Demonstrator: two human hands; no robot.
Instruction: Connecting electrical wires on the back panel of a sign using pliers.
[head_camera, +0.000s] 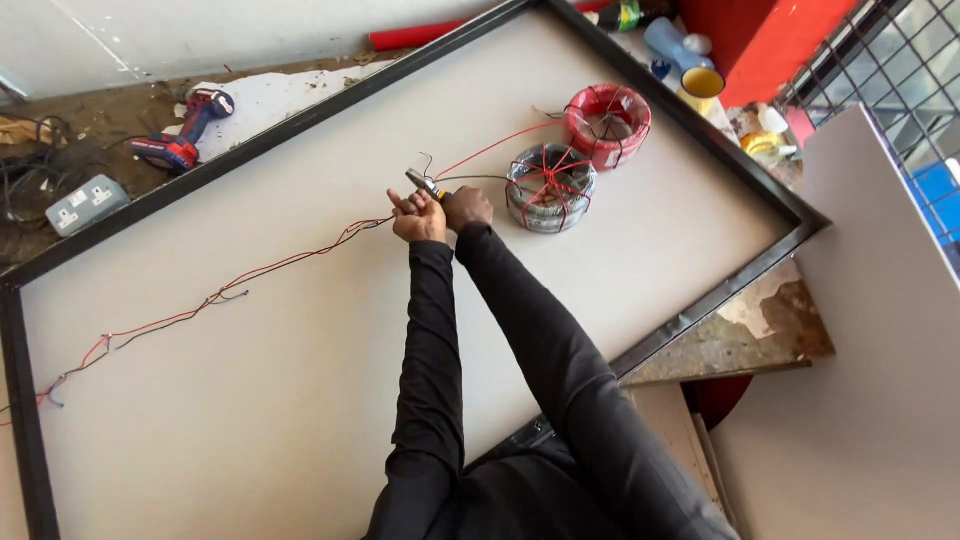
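I work in a rough workshop: a cordless drill (185, 135) lies on the dusty floor beside wire coils (550, 187).

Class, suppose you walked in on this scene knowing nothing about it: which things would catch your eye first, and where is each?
The eye goes first to the two hands meeting mid-panel, the left hand holding a small tool where a red and dark twisted wire pair ends. Just right of them lie a grey wire coil and a red wire coil on the big white panel. A red and blue cordless drill lies on the floor, upper left.
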